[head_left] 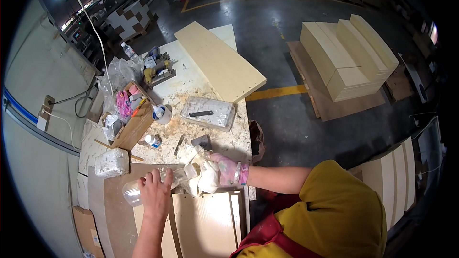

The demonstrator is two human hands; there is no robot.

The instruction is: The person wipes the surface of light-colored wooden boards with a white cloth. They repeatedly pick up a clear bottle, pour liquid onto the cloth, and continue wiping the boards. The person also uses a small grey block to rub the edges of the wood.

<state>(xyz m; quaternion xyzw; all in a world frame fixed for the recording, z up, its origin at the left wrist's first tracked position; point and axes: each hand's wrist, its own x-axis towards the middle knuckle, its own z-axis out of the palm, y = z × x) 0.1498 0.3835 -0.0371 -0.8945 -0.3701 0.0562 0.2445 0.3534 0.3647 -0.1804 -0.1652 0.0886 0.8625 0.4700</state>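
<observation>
Left hand [155, 193], bare, is grasping a clear bottle [180, 176] from above, fingers wrapped over its body. Bottle is lying nearly level over the near end of the bench [227, 36], base to the left, neck pointing right at a white rag [208, 177]. Right hand [225, 168], in a pink patterned glove, is grasping the rag by its right side; rag is bunching around the bottle's neck. Can't tell if the neck is going inside the folds.

Pale panels [205, 215] are sitting just below both hands, toward the person. Dark block [202, 142] is lying just beyond the rag. White tub [153, 141] is standing farther left, near a wooden box [135, 132] holding mixed items. Plastic-wrapped slab [210, 120] is lying farther out, dark strip [201, 113] resting on top. Long board [215, 59] is lying beyond that.
</observation>
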